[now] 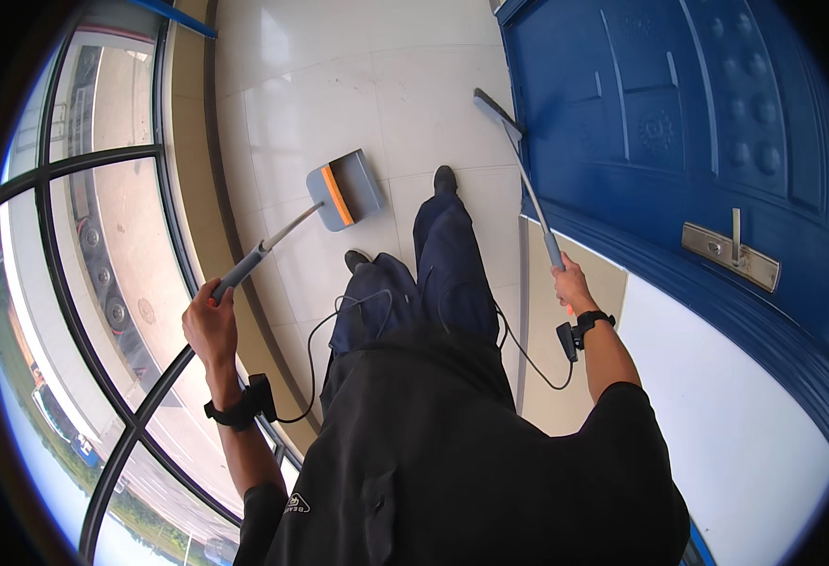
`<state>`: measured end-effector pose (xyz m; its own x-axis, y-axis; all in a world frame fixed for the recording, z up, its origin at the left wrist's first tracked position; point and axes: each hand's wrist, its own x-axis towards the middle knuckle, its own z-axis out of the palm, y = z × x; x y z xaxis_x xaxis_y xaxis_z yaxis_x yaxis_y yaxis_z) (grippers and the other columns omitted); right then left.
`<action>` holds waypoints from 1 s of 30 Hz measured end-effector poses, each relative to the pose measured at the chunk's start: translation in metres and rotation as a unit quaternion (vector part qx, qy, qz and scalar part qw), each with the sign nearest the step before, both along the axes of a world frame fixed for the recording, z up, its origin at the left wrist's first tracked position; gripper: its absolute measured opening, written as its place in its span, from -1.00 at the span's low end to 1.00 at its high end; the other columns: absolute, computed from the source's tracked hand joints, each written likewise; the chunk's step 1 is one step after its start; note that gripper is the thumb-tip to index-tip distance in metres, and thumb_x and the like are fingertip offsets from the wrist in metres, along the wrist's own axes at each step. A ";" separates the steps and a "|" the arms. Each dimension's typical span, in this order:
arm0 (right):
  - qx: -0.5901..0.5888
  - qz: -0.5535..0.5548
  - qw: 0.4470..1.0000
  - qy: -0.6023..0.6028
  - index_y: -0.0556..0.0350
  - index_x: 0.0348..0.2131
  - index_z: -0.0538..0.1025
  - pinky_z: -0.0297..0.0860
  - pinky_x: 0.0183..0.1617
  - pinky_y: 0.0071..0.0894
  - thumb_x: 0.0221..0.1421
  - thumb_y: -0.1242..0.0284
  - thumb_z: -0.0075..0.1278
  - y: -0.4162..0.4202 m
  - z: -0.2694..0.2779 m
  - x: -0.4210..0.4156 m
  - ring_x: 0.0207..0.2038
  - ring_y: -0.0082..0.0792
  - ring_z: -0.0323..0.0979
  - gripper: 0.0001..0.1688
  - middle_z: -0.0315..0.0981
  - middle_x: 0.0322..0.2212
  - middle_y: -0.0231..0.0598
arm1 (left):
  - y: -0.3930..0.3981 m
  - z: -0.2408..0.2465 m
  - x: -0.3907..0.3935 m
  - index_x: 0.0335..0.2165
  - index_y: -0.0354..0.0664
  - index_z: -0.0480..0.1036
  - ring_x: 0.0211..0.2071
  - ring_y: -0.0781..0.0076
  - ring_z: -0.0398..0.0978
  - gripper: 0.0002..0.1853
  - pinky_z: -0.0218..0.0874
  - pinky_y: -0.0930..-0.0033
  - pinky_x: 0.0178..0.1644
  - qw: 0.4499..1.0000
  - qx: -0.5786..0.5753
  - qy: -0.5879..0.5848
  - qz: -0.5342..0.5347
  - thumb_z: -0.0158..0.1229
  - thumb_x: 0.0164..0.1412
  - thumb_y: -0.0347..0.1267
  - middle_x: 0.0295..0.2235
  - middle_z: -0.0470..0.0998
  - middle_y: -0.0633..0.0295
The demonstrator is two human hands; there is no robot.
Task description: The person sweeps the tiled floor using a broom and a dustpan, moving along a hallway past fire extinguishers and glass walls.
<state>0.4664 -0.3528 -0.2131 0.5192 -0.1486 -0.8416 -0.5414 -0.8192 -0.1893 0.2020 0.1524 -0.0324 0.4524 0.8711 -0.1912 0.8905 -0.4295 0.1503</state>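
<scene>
My left hand grips the grey handle end of a long-handled dustpan. Its grey pan, with an orange toothed comb strip across it, is at the tiled floor ahead of my left foot, open side turned away to the right. In my right hand is the grey grip of a broom with a metal stick. The broom's head, with dark bristles, lies out ahead by the foot of the blue door. Pan and broom head are well apart.
Pale glossy tiles cover the corridor floor. Dark-framed windows over a beige ledge run along the left. A metal door handle sticks out on the right. Cables hang from both wrist straps beside my legs.
</scene>
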 end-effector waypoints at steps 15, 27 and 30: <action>0.097 -0.154 0.983 0.015 -0.06 0.17 0.26 -0.02 -0.74 -0.62 0.15 0.45 -0.04 0.030 0.120 -0.126 -0.76 -0.65 0.06 -0.41 0.22 -0.69 -0.43 | 0.020 -0.045 -0.044 -0.24 -0.17 0.55 -0.39 0.11 0.56 -0.76 0.34 0.21 -0.28 0.999 0.020 -0.032 -0.033 0.22 0.05 -0.38 -0.44 0.58 0.06; 0.124 -0.060 0.988 -0.073 -0.21 0.27 0.06 0.10 -0.73 -0.49 0.19 0.37 -0.11 0.120 -0.023 0.136 -0.74 -0.56 0.11 -0.30 0.17 -0.67 -0.39 | -0.049 0.023 -0.101 -0.20 -0.17 0.56 -0.36 0.13 0.59 -0.70 0.37 0.24 -0.22 0.991 0.024 0.008 0.128 0.25 0.04 -0.36 -0.40 0.60 0.02; 0.106 -0.053 0.991 -0.055 -0.22 0.28 0.03 0.11 -0.73 -0.49 0.19 0.37 -0.12 0.128 -0.048 0.128 -0.74 -0.54 0.12 -0.28 0.17 -0.67 -0.38 | -0.063 0.035 -0.121 -0.20 -0.18 0.56 -0.38 0.16 0.59 -0.70 0.38 0.27 -0.21 0.988 0.031 0.012 0.152 0.26 0.04 -0.36 -0.41 0.61 0.02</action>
